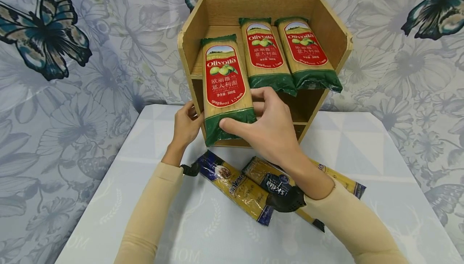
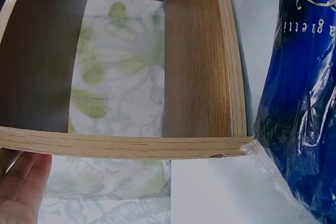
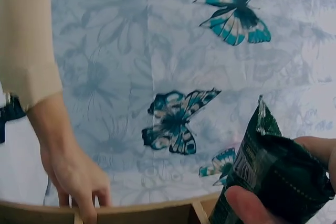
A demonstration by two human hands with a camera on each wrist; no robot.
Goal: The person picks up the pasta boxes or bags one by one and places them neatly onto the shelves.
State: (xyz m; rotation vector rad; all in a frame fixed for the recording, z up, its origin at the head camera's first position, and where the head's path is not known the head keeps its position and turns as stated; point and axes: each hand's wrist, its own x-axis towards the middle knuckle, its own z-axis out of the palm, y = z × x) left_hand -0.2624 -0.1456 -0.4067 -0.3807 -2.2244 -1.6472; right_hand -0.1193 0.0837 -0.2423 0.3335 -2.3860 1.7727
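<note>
My right hand [image 1: 273, 129] holds the left spaghetti packet [image 1: 226, 74] near its green lower end, thumb across the front face, fingers at the far side and behind. The grip is closed to the packet's width. The packet is tilted, label outward, at the left of the wooden shelf [image 1: 259, 3]; its top end is at the upper level and its lower end is in front of the opening below. Whether its back touches the shelf, I cannot tell.

My left hand [image 1: 186, 127] holds the shelf's left side board at the edge, fingers on the outer face.

Two matching units, the middle packet [image 1: 266, 50] and the right packet [image 1: 306, 48], lie side by side on the upper level, green ends protruding past its front edge. Three yellow pasta packets [image 1: 232, 185] lie on the white table [image 1: 362, 143] before the shelf, partly under my right forearm.
</note>
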